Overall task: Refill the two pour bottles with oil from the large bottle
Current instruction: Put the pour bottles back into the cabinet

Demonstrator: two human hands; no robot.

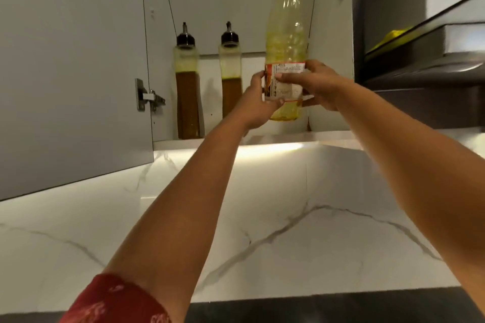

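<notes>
A large clear plastic bottle (286, 31) with a red cap stands upright in the open wall cupboard, with a little yellow oil at its bottom. My left hand (258, 105) grips its lower left side and my right hand (319, 84) wraps its labelled middle from the right. Its base hovers just above or at the shelf; I cannot tell which. To its left stand two tall pour bottles with black spouts, one (186, 92) at the far left and one (231, 78) beside it, each holding brown oil to roughly mid-height.
The grey cupboard door (73, 65) hangs open at the left, its hinge showing. The cupboard shelf (328, 136) runs under the bottles. A dark range hood (425, 65) juts out on the right. A white marble backsplash (288, 217) lies below, with a dark counter edge at the bottom.
</notes>
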